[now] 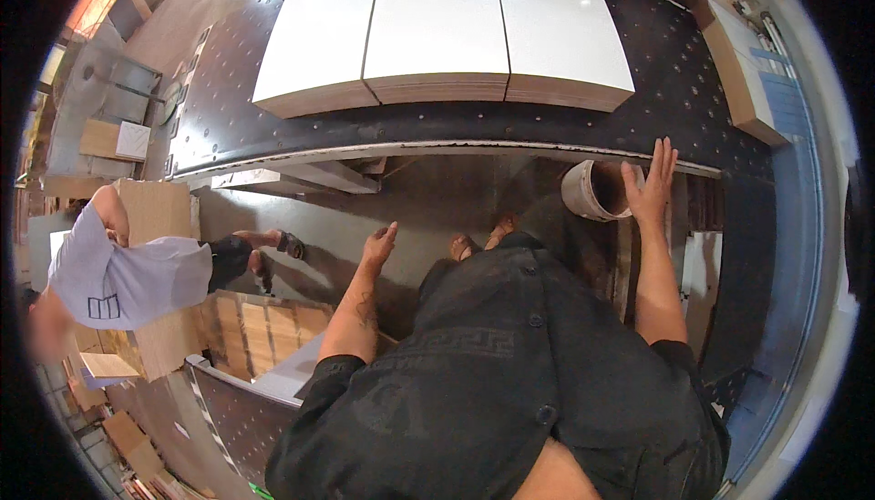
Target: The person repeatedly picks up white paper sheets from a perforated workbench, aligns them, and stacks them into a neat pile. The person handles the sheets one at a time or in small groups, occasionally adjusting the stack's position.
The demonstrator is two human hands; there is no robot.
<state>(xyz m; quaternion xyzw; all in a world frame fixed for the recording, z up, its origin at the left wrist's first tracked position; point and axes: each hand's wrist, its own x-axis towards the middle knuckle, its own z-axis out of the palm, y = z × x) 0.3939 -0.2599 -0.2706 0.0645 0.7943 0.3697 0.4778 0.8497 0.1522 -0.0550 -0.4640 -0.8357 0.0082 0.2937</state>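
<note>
Atop the dark, studded surface (670, 62) lie three stacks of white panels (440, 21) — smooth-faced, oblong, brown and layered at the edge; handling looks paused, and gripping them would call for both hands. Nearer the body, right hand (649, 197) and left hand (376, 249) are empty — fingers extended; a round, pale bucket (583, 192) shows beside the right.

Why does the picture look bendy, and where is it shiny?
Head view: the fisheye lens bows the front of the table; same view: glare brightens its left end, and a co-worker casts shadows on the floor.
</note>
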